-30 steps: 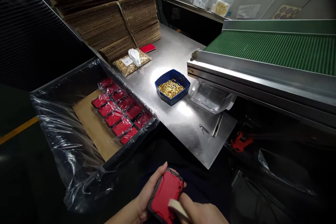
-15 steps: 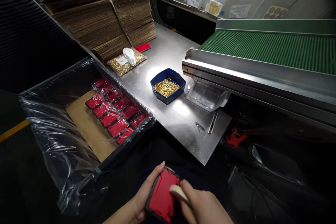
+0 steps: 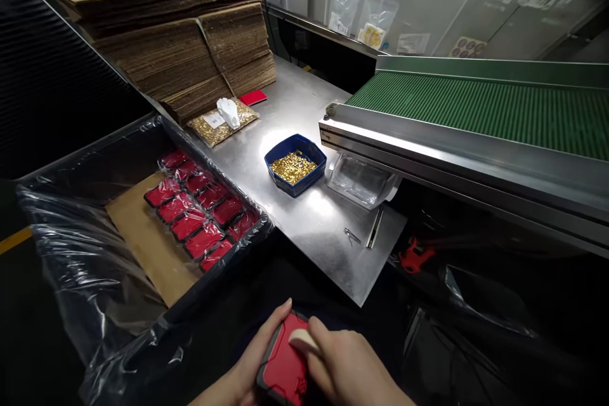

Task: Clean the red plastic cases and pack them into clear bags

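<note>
Low in front of me, my left hand (image 3: 254, 354) wraps round a red and black plastic case (image 3: 281, 369), thumb along its left edge. My right hand (image 3: 346, 365) is closed on a pale stick with a rounded end (image 3: 301, 339). The stick's end lies over the case's red face, near its upper part. The rest of the stick is hidden in my fingers. Several similar red and black cases (image 3: 203, 238) lie in rows inside a plastic-lined bin (image 3: 71, 292) to the left.
A metal table (image 3: 328, 260) bears a blue tray (image 3: 297, 189) of small brass-coloured pieces, a bag of similar pieces (image 3: 202, 133), tweezers-like tool (image 3: 352, 236) and a cutter knife (image 3: 374, 228). A cardboard stack (image 3: 181, 57) stands behind; a green conveyor (image 3: 457, 104) runs at right.
The view has shifted, so the surroundings sit slightly lower and further left. My right hand and the stick's end have moved up along the case's face. Both hands keep their holds.
</note>
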Demonstrator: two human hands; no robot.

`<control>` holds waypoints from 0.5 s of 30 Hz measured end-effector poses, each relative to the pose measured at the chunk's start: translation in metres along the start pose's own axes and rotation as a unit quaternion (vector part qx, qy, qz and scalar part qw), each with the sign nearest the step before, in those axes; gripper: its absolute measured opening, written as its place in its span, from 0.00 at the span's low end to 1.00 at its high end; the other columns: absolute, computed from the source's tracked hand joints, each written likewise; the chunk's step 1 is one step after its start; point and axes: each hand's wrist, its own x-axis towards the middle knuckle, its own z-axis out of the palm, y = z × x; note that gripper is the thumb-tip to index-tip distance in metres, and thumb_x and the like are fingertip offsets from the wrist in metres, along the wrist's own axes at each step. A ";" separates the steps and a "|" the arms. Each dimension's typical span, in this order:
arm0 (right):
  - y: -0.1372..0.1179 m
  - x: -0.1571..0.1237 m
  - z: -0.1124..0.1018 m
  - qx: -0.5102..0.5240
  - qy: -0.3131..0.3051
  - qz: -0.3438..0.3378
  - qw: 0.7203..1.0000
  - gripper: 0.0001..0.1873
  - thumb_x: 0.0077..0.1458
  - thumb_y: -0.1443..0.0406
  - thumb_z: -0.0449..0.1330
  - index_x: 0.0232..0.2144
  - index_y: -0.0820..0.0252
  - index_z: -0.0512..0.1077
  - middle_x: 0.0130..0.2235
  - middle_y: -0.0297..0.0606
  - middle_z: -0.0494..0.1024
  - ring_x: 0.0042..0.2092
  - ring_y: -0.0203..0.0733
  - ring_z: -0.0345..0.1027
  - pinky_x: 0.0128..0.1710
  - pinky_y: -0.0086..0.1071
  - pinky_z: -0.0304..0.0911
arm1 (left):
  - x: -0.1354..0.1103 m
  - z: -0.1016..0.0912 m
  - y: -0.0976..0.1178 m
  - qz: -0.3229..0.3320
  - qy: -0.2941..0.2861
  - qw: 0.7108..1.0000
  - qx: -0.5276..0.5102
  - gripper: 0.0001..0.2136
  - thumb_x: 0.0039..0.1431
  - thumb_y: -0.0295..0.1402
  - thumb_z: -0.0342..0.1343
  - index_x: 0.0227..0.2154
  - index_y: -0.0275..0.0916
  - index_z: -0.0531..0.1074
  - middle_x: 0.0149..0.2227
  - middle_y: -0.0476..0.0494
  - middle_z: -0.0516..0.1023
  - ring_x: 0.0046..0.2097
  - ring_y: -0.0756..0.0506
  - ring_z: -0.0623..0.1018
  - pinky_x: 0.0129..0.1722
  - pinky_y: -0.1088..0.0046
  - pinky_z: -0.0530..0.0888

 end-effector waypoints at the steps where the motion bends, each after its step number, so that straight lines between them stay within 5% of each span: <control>1: 0.000 0.000 0.001 -0.008 0.001 -0.002 1.000 0.07 0.69 0.60 0.52 0.41 0.53 0.69 0.33 0.34 0.85 0.33 0.46 0.83 0.24 0.31 0.50 | -0.001 0.002 0.001 0.003 0.010 1.000 -0.002 0.26 0.60 0.56 0.61 0.22 0.36 0.73 0.21 0.45 0.76 0.23 0.48 0.74 0.27 0.75 0.71; 5: -0.002 0.001 0.009 -0.087 -0.010 -0.015 0.996 0.09 0.59 0.62 0.61 0.43 0.51 0.71 0.31 0.32 0.85 0.28 0.46 0.81 0.20 0.35 0.40 | -0.004 0.014 0.006 0.034 0.023 0.999 -0.012 0.22 0.61 0.52 0.63 0.24 0.37 0.74 0.23 0.44 0.78 0.25 0.46 0.77 0.29 0.73 0.75; 8: -0.001 0.017 0.000 -0.044 0.100 0.038 0.993 0.09 0.66 0.61 0.54 0.45 0.52 0.71 0.34 0.34 0.85 0.32 0.48 0.82 0.24 0.34 0.46 | -0.010 0.023 0.014 0.039 0.069 0.997 -0.008 0.24 0.59 0.54 0.64 0.22 0.37 0.74 0.20 0.45 0.77 0.22 0.48 0.75 0.25 0.74 0.74; 11: 0.012 0.057 -0.025 0.062 0.207 0.130 0.968 0.18 0.72 0.55 0.45 0.44 0.56 0.71 0.34 0.39 0.84 0.37 0.50 0.82 0.31 0.33 0.57 | -0.016 0.025 0.023 0.077 0.108 0.990 0.038 0.27 0.57 0.56 0.65 0.34 0.31 0.80 0.28 0.37 0.84 0.28 0.42 0.82 0.28 0.71 0.77; 15: 0.034 0.119 -0.061 0.101 0.243 0.142 0.954 0.25 0.72 0.51 0.46 0.53 0.65 0.70 0.40 0.48 0.85 0.43 0.51 0.81 0.38 0.34 0.65 | -0.016 0.007 0.025 0.051 0.074 0.995 0.042 0.32 0.58 0.55 0.64 0.46 0.23 0.80 0.45 0.23 0.85 0.36 0.36 0.85 0.36 0.65 0.81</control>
